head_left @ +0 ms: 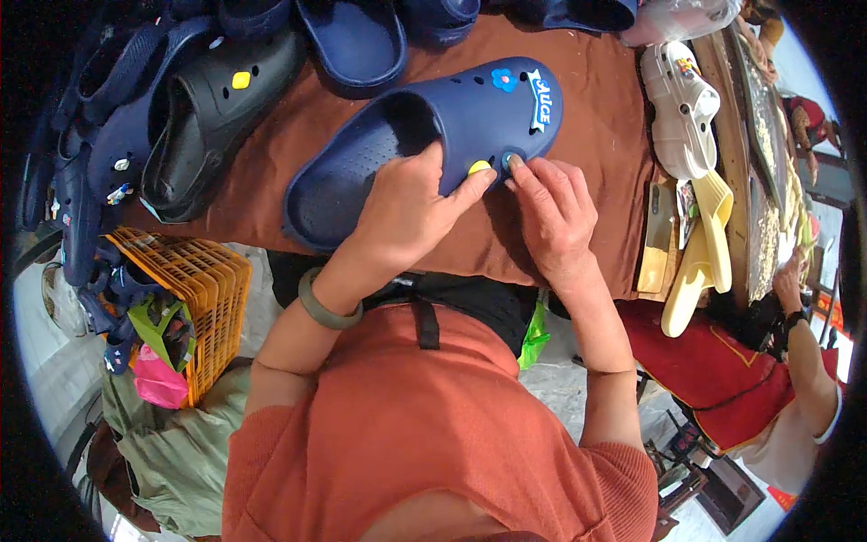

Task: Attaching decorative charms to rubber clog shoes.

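A dark blue clog (465, 104) lies on the brown cloth, its toe pointing to the upper right. My left hand (406, 208) grips its near side, thumb on top beside a yellow shoe charm (479, 167) and the other fingers hidden inside the opening. With closed fingertips, my right hand (558, 212) pinches a small bluish shoe charm (509, 159) at a hole near the clog's side; the fingers partly cover it. Toward the toe sit a blue flower charm (504, 80) and a white-and-blue lettered banner charm (542, 101).
A black clog (217, 108) and several navy clogs (352, 41) surround the brown cloth (596, 135). White clogs (682, 113) and a pale yellow slipper (703, 253) lie right. An orange crate (221, 298) stands lower left. Another person's arm (804, 343) shows at far right.
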A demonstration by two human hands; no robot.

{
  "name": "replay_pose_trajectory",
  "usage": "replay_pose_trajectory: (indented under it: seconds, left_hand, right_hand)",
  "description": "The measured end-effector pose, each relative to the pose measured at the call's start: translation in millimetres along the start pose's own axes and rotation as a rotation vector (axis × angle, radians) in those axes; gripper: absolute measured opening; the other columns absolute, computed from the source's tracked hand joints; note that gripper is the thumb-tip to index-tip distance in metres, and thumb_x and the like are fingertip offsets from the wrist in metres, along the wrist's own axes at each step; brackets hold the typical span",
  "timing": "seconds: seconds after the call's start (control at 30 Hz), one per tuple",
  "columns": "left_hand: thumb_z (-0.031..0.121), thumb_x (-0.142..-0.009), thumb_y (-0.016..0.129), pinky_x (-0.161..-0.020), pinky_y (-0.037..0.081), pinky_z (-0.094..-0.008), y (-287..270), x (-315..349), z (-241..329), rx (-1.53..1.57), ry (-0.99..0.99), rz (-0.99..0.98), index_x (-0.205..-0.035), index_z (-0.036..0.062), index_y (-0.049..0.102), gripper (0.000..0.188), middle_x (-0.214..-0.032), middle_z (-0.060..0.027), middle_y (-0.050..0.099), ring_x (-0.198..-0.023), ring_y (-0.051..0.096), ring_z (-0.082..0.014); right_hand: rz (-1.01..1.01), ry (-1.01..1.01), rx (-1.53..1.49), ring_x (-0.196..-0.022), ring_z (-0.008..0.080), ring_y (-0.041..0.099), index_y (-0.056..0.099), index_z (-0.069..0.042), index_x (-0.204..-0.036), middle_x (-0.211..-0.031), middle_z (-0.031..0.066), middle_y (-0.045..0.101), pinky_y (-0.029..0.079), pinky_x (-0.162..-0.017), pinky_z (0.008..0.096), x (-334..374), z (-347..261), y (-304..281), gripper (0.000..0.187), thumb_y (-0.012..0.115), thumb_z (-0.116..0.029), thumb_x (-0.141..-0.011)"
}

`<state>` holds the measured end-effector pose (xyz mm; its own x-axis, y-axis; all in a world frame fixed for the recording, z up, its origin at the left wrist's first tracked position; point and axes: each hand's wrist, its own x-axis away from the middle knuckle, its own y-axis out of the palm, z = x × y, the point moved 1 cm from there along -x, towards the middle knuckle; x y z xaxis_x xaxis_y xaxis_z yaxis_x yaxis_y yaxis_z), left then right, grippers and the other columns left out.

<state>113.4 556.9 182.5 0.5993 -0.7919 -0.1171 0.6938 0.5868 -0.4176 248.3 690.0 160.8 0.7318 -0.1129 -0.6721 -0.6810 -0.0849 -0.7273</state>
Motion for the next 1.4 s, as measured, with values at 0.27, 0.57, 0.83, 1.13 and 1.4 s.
replay_pose_trajectory:
  seconds: [0.27, 0.57, 0.83, 1.13, 1.4]
  left_hand:
    - [0.033, -0.084, 0.066, -0.065, 0.050, -0.0470, -1, -1, 0, -0.113, -0.054, -0.064, -0.088, -0.0031, 0.059, 0.037, -0.077, -0.0247, 0.063, -0.073, 0.063, -0.0421]
    - [0.033, -0.084, 0.067, -0.062, 0.050, -0.0476, 1, 1, -1, -0.118, -0.021, -0.063, -0.087, -0.0014, 0.058, 0.036, -0.076, -0.0230, 0.063, -0.071, 0.062, -0.0417]
    - [0.033, -0.083, 0.068, -0.061, 0.050, -0.0475, 1, -2, -5, -0.141, -0.028, -0.059, -0.085, -0.0014, 0.059, 0.036, -0.074, -0.0226, 0.063, -0.070, 0.062, -0.0413]
    - [0.029, -0.081, 0.069, -0.057, 0.048, -0.0478, 6, -1, -11, -0.110, 0.103, 0.039, -0.080, -0.0010, 0.056, 0.032, -0.065, -0.0219, 0.061, -0.063, 0.061, -0.0401]
    - [0.019, -0.080, 0.073, -0.067, 0.052, -0.0395, 0, 10, -10, -0.149, 0.145, -0.020, -0.101, -0.0017, 0.061, 0.032, -0.086, -0.0204, 0.067, -0.080, 0.067, -0.0352]
  right_hand:
    - [-0.126, 0.082, 0.015, -0.091, 0.0274, 0.055, 0.064, -0.004, -0.113, -0.100, 0.0086, 0.059, 0.046, -0.079, 0.0376, 3, -11, -8, 0.043, 0.072, -0.006, -0.071]
    - [-0.260, 0.184, -0.129, -0.098, 0.0289, 0.051, 0.061, -0.002, -0.118, -0.100, 0.0097, 0.056, 0.038, -0.086, 0.0418, -1, -14, -10, 0.045, 0.069, -0.006, -0.074]
    - [-0.303, 0.196, -0.173, -0.099, 0.0278, 0.050, 0.060, -0.002, -0.120, -0.099, 0.0090, 0.055, 0.036, -0.088, 0.0424, -5, -12, -11, 0.042, 0.066, -0.009, -0.078]
    - [-0.329, 0.098, 0.011, -0.098, 0.0263, 0.052, 0.060, 0.000, -0.116, -0.098, 0.0090, 0.056, 0.035, -0.089, 0.0439, -16, -22, -19, 0.041, 0.067, -0.009, -0.077]
    - [-0.272, 0.057, -0.027, -0.091, 0.0239, 0.054, 0.065, -0.002, -0.109, -0.090, 0.0062, 0.057, 0.038, -0.087, 0.0419, -16, -17, -29, 0.035, 0.070, -0.009, -0.075]
